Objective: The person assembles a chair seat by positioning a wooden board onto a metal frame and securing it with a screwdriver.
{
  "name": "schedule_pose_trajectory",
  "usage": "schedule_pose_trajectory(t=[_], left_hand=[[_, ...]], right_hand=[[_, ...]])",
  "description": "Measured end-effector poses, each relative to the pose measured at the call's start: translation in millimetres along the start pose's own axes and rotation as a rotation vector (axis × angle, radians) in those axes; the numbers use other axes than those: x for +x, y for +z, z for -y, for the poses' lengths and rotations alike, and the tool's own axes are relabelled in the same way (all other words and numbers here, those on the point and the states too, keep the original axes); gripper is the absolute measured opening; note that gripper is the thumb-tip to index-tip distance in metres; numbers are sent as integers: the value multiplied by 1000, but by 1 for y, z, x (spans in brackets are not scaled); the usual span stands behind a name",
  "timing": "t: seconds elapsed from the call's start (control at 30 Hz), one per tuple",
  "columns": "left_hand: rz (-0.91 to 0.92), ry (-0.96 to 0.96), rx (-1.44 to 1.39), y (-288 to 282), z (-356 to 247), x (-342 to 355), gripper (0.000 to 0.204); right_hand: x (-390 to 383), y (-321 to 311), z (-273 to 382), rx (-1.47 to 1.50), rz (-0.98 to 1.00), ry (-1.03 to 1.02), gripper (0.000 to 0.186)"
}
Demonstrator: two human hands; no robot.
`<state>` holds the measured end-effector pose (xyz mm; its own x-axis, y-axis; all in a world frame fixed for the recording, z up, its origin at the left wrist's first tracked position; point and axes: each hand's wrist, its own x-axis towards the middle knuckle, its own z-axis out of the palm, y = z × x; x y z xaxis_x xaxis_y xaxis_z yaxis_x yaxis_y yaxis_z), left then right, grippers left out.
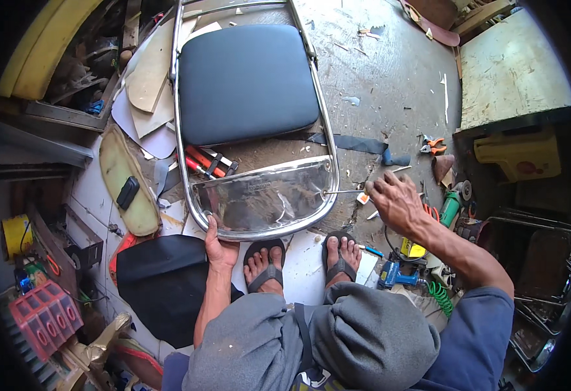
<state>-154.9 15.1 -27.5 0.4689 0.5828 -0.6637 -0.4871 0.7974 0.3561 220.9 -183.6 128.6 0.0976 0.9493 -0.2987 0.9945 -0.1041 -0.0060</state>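
A folding chair frame of bright chrome tube lies before me, with a black padded seat toward its far end. Across its near curve sits a shiny sheet-metal panel. My left hand grips the near left bend of the tube, thumb on top and fingers underneath. On the other side, my right hand is closed around a screwdriver. Its handle is mostly hidden in the fingers, and the thin shaft points left, its tip at the tube and panel's right edge.
Orange-handled pliers, a green angle grinder and a blue air tool with a coiled hose lie at right. Black upholstery and a worn foam pad are at left. A wooden box stands far right; scraps litter the floor.
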Motion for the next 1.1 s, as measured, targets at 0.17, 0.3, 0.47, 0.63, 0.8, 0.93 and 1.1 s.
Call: schedule_pose_trajectory(t=[0.17, 0.3, 0.47, 0.63, 0.8, 0.93, 1.1], left_hand=[[-25, -18, -15, -19, 1, 3, 27], [-26, -25, 16, -16, 3, 4, 29], [-17, -15, 59, -10, 1, 2, 34], [1, -11, 79, -12, 0, 3, 36], [5, -20, 100, -22, 0, 6, 38], [52, -48, 112, -10, -3, 1, 40], [14, -36, 106, -22, 0, 8, 43]], right_hand=[[11, -20, 22, 128, 211, 302, 27], [14, -9, 17, -40, 249, 114, 21], [13, 1, 31, 59, -1, 199, 23], [19, 11, 33, -30, 171, 157, 22], [26, 22, 40, -102, -22, 147, 21], [38, 23, 44, -148, 171, 160, 21], [41, 31, 44, -91, 9, 111, 20]])
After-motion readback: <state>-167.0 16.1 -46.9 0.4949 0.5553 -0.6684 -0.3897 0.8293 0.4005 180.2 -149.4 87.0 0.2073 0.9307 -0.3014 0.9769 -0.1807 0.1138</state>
